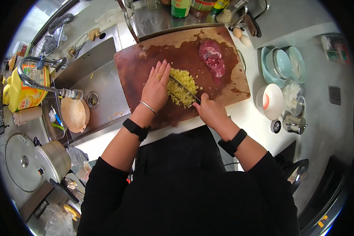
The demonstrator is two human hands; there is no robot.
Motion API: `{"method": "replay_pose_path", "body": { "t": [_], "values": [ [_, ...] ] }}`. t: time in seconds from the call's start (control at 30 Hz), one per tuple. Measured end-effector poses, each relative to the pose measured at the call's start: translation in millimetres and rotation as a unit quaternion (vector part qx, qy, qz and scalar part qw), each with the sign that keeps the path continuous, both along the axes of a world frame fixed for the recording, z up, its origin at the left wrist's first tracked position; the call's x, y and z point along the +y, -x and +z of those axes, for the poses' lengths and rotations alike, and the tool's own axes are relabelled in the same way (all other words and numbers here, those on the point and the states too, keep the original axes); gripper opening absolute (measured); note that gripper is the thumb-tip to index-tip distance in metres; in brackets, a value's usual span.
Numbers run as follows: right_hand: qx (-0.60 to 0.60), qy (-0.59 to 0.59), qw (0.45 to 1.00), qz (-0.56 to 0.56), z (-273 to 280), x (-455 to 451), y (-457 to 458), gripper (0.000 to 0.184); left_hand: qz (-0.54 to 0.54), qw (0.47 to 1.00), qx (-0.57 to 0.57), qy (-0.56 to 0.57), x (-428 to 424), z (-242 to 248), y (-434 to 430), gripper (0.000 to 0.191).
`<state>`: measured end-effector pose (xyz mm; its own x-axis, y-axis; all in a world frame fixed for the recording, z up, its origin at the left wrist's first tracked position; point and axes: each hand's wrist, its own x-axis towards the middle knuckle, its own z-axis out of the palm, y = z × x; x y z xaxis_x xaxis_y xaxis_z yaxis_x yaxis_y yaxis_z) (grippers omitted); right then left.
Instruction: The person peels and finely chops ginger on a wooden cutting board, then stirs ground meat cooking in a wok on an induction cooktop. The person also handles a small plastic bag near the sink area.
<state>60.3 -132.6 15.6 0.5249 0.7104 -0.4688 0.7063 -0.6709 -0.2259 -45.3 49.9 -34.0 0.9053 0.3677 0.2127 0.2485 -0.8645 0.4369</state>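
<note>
A wooden cutting board (138,67), wet and reddish-brown, lies in front of me. On its middle is a heap of finely chopped pale yellow-green vegetable (181,96). My right hand (211,110) grips the handle end of a kitchen knife (184,88), whose blade crosses the heap slantwise. My left hand (157,87) lies flat with extended fingers at the heap's left side, its fingertips near the blade's far end; whether they touch the blade is hard to tell. A piece of raw red meat (211,56) rests on the board's upper right part.
Left of the board is a steel sink (106,85) with a faucet (32,79) and a round tan basin (74,113). Two eggs (241,37), light-blue bowls (282,63) and a white bowl (270,101) stand at the right. Behind the board is a metal rack (153,25) with bottles.
</note>
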Motion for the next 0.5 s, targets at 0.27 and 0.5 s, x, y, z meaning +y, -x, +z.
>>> {"method": "replay_pose_path", "body": {
  "t": [0.27,0.5],
  "values": [
    [-0.019,-0.05,0.998,0.041,-10,-5,10,0.038,0.023,1.0,0.011,-0.006,-3,-5,17,0.061],
    [0.014,-0.093,0.995,0.021,-23,-10,2,0.041,0.014,0.999,-0.025,0.017,4,15,16,0.059]
  ]
}}
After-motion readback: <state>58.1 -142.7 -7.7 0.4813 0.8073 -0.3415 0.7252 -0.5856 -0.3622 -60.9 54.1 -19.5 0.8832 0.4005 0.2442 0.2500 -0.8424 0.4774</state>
